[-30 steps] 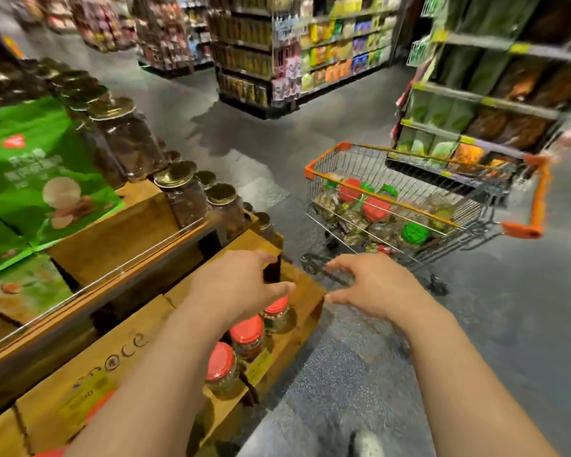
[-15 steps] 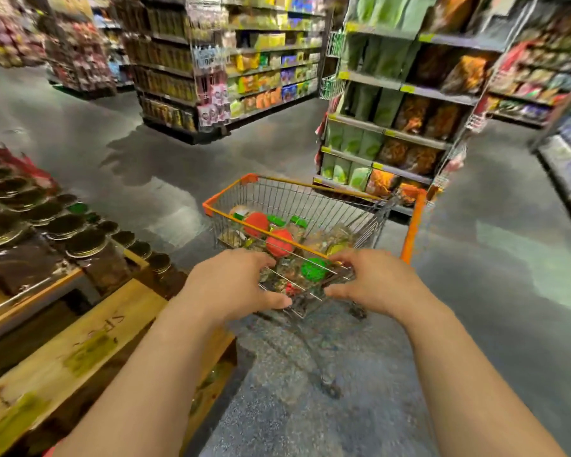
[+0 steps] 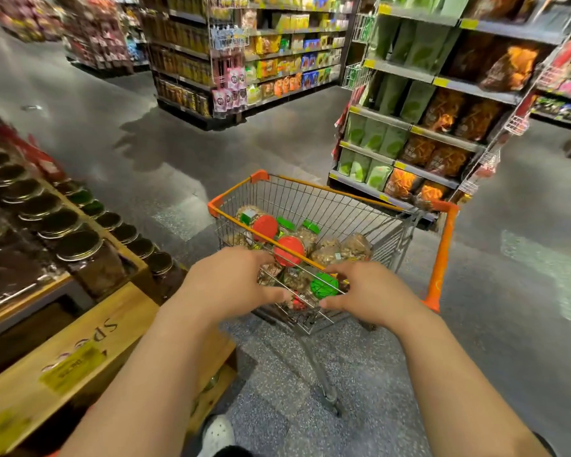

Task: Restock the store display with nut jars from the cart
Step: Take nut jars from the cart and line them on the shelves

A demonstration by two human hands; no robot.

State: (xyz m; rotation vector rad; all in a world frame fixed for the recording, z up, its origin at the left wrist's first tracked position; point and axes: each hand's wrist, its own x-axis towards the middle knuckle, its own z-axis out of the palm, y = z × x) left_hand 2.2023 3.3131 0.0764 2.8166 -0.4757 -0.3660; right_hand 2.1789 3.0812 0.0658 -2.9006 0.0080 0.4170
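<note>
1. Straight ahead, head view: cart sits in the aisle, wire basket with orange trim, loaded with nut jars lying at mixed angles, red and green lids.
2. Left hand is over the near left corner of the basket, fingers loosely spread, holding nothing. Its fingertips are beside the red-lid jar.
3. Right hand is at the near rim, fingers relaxed and empty, just beside the green-lid jar. Can't tell if either hand touches the wire; the wide-angle lens blurs that edge.
4. Wooden display is on the left, with dark jars with metal lids in rows on its upper tier. Lower front edge is bare wood with a yellow price tag.
5. Judgement: pickup step, no jar gripped yet.
6. Risks:
   - Jars are piled loose, so pulling one could shift its neighbours and roll them.
   - Cart is on wheels; leaning on the rim could push it away mid-reach.
   - Smooth plastic jar with one-handed lid grip could slip on the swing across to the display.
   - Display corner sits close to the left forearm, so a jar could clip it.
</note>
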